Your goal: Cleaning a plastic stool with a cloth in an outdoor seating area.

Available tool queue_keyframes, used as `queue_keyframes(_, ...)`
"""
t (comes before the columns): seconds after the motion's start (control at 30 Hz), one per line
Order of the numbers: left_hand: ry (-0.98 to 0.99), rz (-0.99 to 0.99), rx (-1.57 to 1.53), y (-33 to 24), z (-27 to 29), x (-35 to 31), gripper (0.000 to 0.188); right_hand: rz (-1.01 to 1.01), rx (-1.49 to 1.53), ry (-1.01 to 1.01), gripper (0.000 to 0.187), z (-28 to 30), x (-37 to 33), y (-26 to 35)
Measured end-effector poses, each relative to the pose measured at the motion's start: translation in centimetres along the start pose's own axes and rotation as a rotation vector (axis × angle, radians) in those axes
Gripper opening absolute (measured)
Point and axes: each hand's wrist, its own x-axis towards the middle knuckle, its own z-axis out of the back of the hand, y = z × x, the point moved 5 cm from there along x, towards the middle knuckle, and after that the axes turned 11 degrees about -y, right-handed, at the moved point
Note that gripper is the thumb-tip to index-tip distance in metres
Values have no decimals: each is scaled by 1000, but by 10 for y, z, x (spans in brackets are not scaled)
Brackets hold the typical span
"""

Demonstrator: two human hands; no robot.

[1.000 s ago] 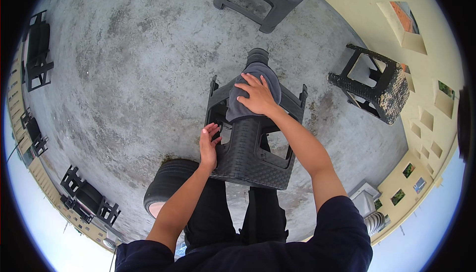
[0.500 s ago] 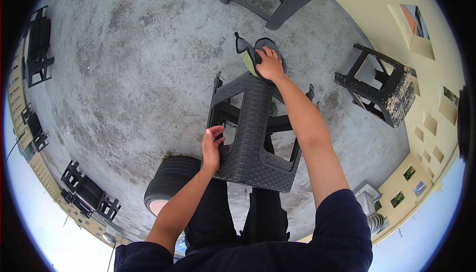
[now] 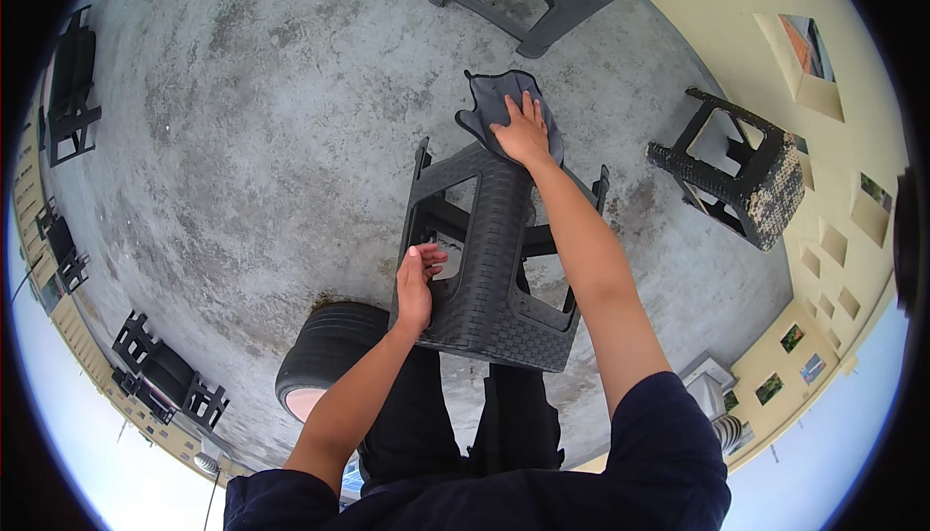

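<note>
Two hands work at a black stool (image 3: 480, 274): the grey cloth (image 3: 492, 95), its flap now flattened, covers the 12 o'clock end beneath the right hand's (image 3: 524, 132) splayed fingers. At 8 o'clock, the left hand (image 3: 417, 287) curls loosely; its grip cannot be told.

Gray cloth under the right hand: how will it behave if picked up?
Probably floppy: the gray cloth has a wavy, uneven edge and bends under the right hand. Likely light for its size, since it looks thin at its dark border. It may slide fairly easily over the black stool, as nothing visible fastens it there.
</note>
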Motion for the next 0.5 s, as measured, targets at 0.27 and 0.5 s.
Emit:
queue_keyframes(0.27,-165,-23,51,-13,1,8,54,276,122,147,68,53,-186,40)
queue_keyframes(0.5,-58,-112,436,25,41,-23,36,531,82,107,55,109,-325,83)
